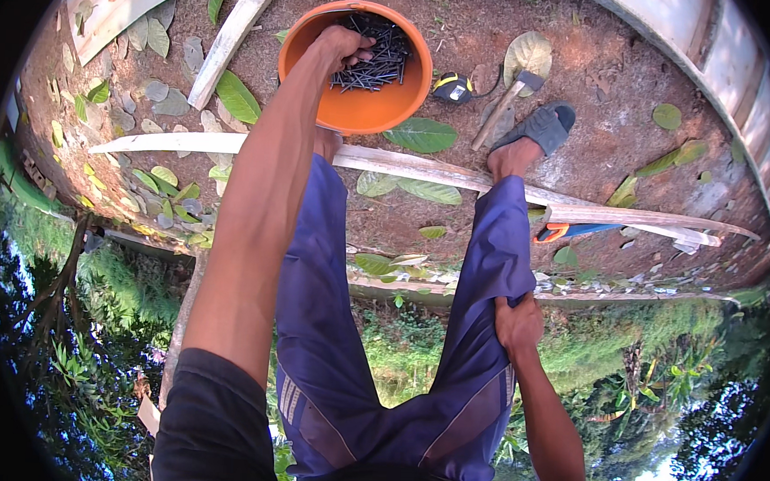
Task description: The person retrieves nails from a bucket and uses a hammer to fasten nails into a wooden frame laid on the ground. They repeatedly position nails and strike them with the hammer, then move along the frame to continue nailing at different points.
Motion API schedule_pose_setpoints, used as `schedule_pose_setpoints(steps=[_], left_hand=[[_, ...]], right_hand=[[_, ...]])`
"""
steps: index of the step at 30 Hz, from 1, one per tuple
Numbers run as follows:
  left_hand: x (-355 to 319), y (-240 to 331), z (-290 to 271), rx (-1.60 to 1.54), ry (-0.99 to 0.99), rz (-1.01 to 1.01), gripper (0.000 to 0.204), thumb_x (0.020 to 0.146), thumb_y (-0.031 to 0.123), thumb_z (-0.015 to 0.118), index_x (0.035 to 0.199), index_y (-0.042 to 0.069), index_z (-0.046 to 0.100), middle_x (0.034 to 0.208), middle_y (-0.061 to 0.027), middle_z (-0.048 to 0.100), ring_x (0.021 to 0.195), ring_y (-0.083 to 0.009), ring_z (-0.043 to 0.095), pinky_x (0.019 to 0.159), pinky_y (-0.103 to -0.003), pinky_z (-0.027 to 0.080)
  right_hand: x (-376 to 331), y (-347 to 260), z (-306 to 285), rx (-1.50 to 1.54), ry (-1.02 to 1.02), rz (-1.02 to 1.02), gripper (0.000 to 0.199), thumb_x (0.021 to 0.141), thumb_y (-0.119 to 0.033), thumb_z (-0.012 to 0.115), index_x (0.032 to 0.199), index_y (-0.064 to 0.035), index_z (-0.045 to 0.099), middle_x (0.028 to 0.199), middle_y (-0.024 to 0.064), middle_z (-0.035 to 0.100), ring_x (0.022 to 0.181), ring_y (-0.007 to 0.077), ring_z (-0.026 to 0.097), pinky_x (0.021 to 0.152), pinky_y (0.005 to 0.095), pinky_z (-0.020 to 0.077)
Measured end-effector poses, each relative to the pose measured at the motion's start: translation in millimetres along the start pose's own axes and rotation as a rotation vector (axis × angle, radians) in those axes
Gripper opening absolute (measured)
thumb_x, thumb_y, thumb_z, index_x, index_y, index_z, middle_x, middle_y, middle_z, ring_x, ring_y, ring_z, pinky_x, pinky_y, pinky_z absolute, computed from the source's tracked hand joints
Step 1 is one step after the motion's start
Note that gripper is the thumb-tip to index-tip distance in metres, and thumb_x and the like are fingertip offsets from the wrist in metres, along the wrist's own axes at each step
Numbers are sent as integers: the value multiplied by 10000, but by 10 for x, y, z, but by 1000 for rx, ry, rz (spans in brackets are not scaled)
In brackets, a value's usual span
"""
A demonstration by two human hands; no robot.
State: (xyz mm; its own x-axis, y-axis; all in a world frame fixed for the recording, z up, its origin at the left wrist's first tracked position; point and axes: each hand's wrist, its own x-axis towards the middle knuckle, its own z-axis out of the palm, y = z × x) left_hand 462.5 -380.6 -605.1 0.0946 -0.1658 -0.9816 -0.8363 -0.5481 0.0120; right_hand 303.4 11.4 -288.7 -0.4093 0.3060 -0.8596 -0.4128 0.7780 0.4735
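My left hand (345,47) reaches into an orange bucket (370,116) on the ground. Its fingers are curled together at a heap of dark nails (378,69) inside; the fingertips are partly hidden among them. My right hand (520,324) rests at my right knee, its fingers wrapped round the cloth of my purple trouser leg (490,263). Just right of the bucket lies a black and yellow tape measure (452,88). A hammer (505,112) with a wooden handle is beside my sandalled right foot (534,135).
A long pale wooden strip (406,163) runs across the ground by my feet, meeting another board (647,218) at right. Beneath that board pokes a tool with an orange handle (553,233). A short wood piece (232,43) lies left of the bucket, and leaves are scattered about.
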Motion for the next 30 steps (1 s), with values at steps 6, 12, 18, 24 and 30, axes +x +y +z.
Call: schedule_pose_setpoints(steps=[6,12,18,24,30], left_hand=[[-29,23,46,-65,-24,-20,167,935,244,657,919,79,679,717,-42,710,443,-70,457,439,-256,356],[-44,47,251,-50,-65,12,175,976,136,507,915,72,659,643,-35,622,483,-107,500,398,-314,338],[-44,-137,306,-185,-147,57,277,1001,285,539,810,89,584,621,30,511,441,-72,358,371,-266,234],[-560,-724,134,-443,-262,156,297,1012,312,529,808,97,549,633,44,471,473,-57,352,413,-232,274],[-1662,-899,145,-551,-480,214,293,1013,373,528,894,105,527,647,46,442,508,-33,331,434,-194,264]], right_hand=[[2,12,26,9,29,-11,738,858,-532,585,1333,22,473,1245,286,581,1147,429,572,996,472,443],[-29,-10,13,16,32,28,766,842,-588,554,1302,24,537,1227,278,602,1168,414,567,1013,470,431],[-57,-45,5,7,14,26,712,857,-518,582,1277,49,496,1201,289,594,1130,426,581,981,478,451],[-58,-24,158,43,43,-42,688,835,-448,625,1258,77,490,1228,309,561,1151,432,556,993,478,441],[-52,-246,286,162,531,-615,595,833,-263,649,1286,82,475,1310,285,489,1258,398,449,1038,483,384]])
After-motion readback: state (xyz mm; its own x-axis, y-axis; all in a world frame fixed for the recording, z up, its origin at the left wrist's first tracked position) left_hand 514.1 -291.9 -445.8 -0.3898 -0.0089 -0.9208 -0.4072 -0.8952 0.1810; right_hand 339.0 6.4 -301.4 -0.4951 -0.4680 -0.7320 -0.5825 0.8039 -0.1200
